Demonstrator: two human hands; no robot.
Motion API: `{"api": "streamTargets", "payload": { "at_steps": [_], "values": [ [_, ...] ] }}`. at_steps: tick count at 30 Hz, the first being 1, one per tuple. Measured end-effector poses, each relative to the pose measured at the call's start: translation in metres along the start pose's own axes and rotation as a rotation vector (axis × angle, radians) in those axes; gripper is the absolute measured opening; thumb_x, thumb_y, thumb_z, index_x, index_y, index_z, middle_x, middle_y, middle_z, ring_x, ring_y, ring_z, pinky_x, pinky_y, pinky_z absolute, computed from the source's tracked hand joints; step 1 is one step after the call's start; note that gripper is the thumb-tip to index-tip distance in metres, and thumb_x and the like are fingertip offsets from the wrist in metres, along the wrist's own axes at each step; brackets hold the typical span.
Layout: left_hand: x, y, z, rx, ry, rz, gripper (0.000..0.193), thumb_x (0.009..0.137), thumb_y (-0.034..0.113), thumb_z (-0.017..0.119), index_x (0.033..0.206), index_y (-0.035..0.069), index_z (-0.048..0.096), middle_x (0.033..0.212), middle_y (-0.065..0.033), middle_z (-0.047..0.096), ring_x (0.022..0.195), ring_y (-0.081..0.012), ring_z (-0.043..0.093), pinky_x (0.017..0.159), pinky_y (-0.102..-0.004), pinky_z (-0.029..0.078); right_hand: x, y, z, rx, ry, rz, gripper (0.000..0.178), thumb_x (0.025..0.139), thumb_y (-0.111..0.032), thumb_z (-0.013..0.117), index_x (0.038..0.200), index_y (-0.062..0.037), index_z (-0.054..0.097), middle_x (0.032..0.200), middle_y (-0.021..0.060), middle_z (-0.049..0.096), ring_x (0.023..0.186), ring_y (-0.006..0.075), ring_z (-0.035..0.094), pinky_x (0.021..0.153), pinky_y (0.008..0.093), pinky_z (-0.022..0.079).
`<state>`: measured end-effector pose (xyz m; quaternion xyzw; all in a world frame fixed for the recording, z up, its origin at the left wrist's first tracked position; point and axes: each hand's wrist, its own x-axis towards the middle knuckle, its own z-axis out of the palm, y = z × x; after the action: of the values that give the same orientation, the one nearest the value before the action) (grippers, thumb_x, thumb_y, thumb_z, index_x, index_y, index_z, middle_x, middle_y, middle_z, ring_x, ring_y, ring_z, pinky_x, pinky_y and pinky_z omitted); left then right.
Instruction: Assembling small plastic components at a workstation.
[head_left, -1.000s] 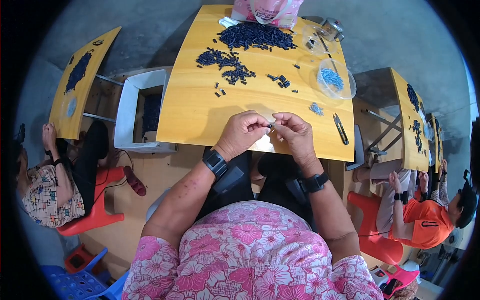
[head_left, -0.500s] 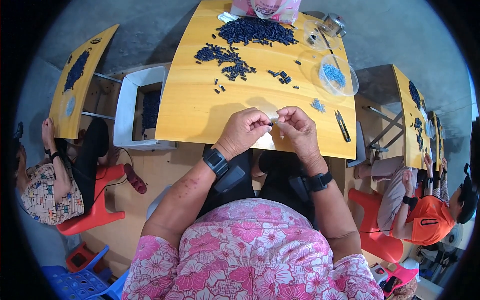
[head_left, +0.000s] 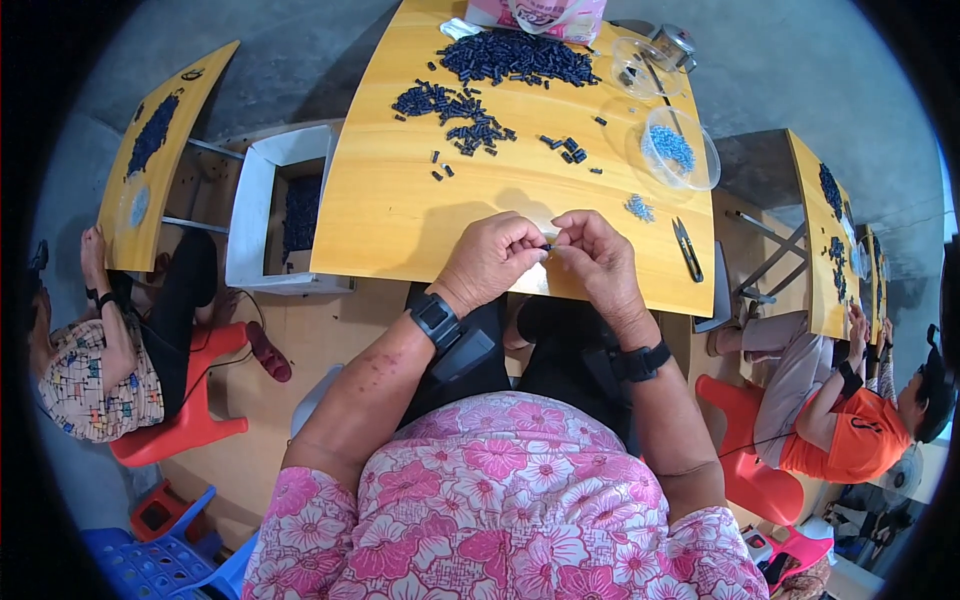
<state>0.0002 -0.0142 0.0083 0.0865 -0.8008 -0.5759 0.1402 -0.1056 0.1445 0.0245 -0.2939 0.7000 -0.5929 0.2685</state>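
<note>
Over the near edge of the wooden table (head_left: 400,225), my left hand (head_left: 497,255) pinches a small black cylindrical piece (head_left: 545,248) between thumb and forefinger. Facing it, my right hand (head_left: 597,258) has its thumb and forefinger pressed together right at the end of that piece. Whatever those right fingertips hold is too small to tell. Beyond the hands lie a loose heap of black pieces (head_left: 455,112) and a bigger heap (head_left: 515,58). A little pile of pale blue bits (head_left: 639,208) lies past my right hand, beside black-handled thread snips (head_left: 687,250).
A clear bowl (head_left: 706,178) of blue bits stands at the right, with another clear bowl (head_left: 625,72) and a metal cup (head_left: 675,45) behind. A pink bag (head_left: 560,25) sits at the far edge. Left is a white box (head_left: 255,215). Co-workers sit at both sides.
My right fingertips have closed in on the black piece, and both hands stay close together. The co-worker at the right has shifted their arms and leaned slightly.
</note>
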Motion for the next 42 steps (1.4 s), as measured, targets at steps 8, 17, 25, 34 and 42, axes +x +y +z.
{"api": "streamTargets", "payload": {
  "at_steps": [8,17,25,34,42],
  "values": [
    [0.0,0.001,0.0,0.05,-0.009,0.024,0.01,0.079,0.004,0.072,0.088,0.003,0.066,0.08,-0.0048,0.064,0.069,-0.0132,0.063,0.065,-0.0256,0.052,0.003,-0.01,-0.001,-0.294,-0.053,-0.104,0.028,0.083,0.006,0.062,0.109,-0.0046,0.06,0.08,0.0082,0.063,0.076,0.017,0.063,0.074,0.0286,0.052],
    [0.002,-0.005,0.003,0.123,0.012,0.095,0.013,0.079,0.004,0.073,0.09,0.004,0.068,0.081,-0.0085,0.064,0.075,-0.0203,0.065,0.066,-0.0307,0.052,0.003,-0.041,0.005,-0.829,-0.172,-0.356,0.02,0.084,-0.003,0.061,0.103,-0.0062,0.061,0.088,0.0158,0.067,0.084,0.0343,0.066,0.073,0.0402,0.053],
    [0.001,-0.002,0.0,0.038,-0.014,0.009,0.01,0.08,0.004,0.071,0.089,0.003,0.068,0.081,-0.0074,0.065,0.074,-0.0164,0.064,0.067,-0.028,0.052,0.006,-0.013,0.001,-0.467,-0.034,-0.122,0.02,0.083,0.003,0.063,0.101,-0.0049,0.063,0.079,0.0135,0.068,0.071,0.0265,0.068,0.068,0.033,0.054],
    [0.0,-0.007,0.0,-0.068,0.018,0.001,0.007,0.082,0.002,0.07,0.088,0.001,0.068,0.082,-0.0051,0.067,0.074,-0.0105,0.063,0.068,-0.0249,0.052,-0.006,-0.005,0.005,0.111,0.077,0.169,0.01,0.084,0.005,0.064,0.091,0.002,0.07,0.082,0.0047,0.069,0.07,0.0105,0.065,0.069,0.0239,0.054],
    [0.002,-0.008,0.0,-0.049,0.021,-0.033,0.009,0.081,0.001,0.07,0.091,0.001,0.069,0.083,-0.0056,0.069,0.076,-0.0104,0.065,0.07,-0.0248,0.053,-0.01,0.007,0.008,-0.42,0.181,-0.235,0.016,0.077,0.002,0.069,0.091,-0.0034,0.072,0.085,0.0106,0.07,0.075,0.0215,0.068,0.071,0.0294,0.054]
  ]
}}
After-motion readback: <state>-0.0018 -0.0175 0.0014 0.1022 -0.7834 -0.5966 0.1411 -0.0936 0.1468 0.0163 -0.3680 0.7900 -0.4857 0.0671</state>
